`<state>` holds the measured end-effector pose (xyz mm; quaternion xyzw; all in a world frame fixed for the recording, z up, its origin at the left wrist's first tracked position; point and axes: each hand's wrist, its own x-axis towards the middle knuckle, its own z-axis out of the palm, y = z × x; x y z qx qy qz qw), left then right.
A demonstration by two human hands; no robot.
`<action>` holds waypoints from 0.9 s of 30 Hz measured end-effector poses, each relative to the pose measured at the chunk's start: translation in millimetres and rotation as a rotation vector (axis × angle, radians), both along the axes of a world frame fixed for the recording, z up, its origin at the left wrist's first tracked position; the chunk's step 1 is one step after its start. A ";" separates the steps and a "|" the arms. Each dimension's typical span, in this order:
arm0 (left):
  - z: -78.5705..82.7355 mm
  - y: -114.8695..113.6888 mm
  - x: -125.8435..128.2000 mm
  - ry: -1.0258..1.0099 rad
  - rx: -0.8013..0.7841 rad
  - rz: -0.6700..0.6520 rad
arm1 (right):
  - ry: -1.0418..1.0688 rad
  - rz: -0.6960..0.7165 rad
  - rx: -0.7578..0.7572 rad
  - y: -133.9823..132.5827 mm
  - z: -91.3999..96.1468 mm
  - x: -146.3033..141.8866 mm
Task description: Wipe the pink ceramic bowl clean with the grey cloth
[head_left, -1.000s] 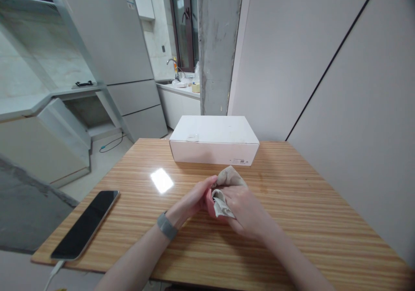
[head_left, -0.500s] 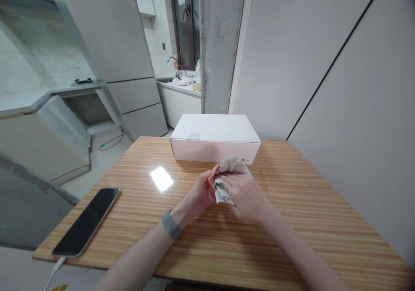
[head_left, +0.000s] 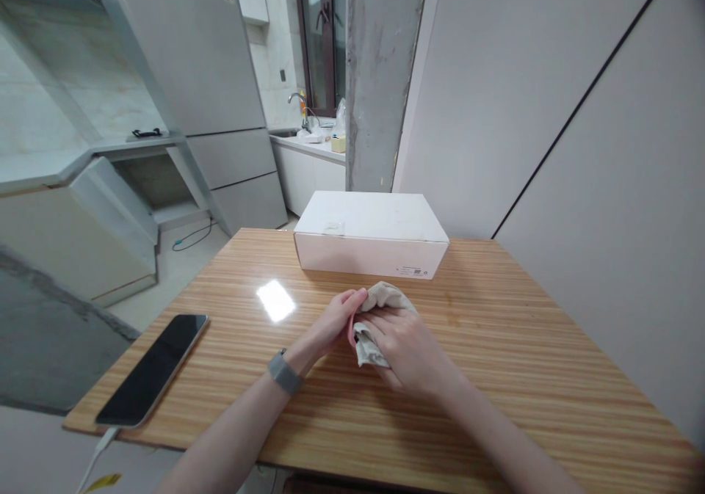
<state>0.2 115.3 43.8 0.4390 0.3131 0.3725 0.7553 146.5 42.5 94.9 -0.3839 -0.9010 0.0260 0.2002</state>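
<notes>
My left hand [head_left: 337,321], with a grey band on the wrist, is closed on a small pink object with a curved edge [head_left: 351,330]. Most of that object is hidden by my fingers and the cloth, so its kind does not show. A crumpled off-white cloth [head_left: 388,296] is bunched in my right hand [head_left: 410,347], whose fingers press it into the pink object's opening. One end of the cloth hangs below the fingers. Both hands meet above the table, in front of a white box.
The white box [head_left: 371,255] lies on the wood-grain table [head_left: 512,347] toward its far edge. At the left, a phone [head_left: 153,369] rests with a white charging cable [head_left: 99,453] plugged in. Beyond are a fridge [head_left: 187,53], a sink counter [head_left: 308,164] and a concrete pillar [head_left: 380,75].
Both hands have come slightly left and nearer to me with the cloth and pink object. Less of the pink object shows now, and my left thumb lies along its top. The view has shifted a little.
</notes>
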 end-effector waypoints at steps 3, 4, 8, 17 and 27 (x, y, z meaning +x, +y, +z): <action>1.7 -3.1 7.3 -0.050 0.017 0.068 | 0.011 -0.087 0.014 -1.1 -1.4 -0.4; 3.1 -5.0 10.0 -0.065 0.016 0.087 | 0.015 -0.130 0.028 -1.3 -2.2 -1.4; 14.4 -15.4 19.1 -0.290 -0.050 0.103 | 0.029 -0.240 0.125 0.5 -3.3 -4.0; 16.2 -6.2 4.4 -0.168 -0.110 -0.072 | 0.013 -0.050 0.078 -1.6 -1.2 0.2; 11.2 -2.6 2.3 -0.028 0.001 -0.027 | 0.038 -0.094 0.051 -1.4 -3.7 -1.1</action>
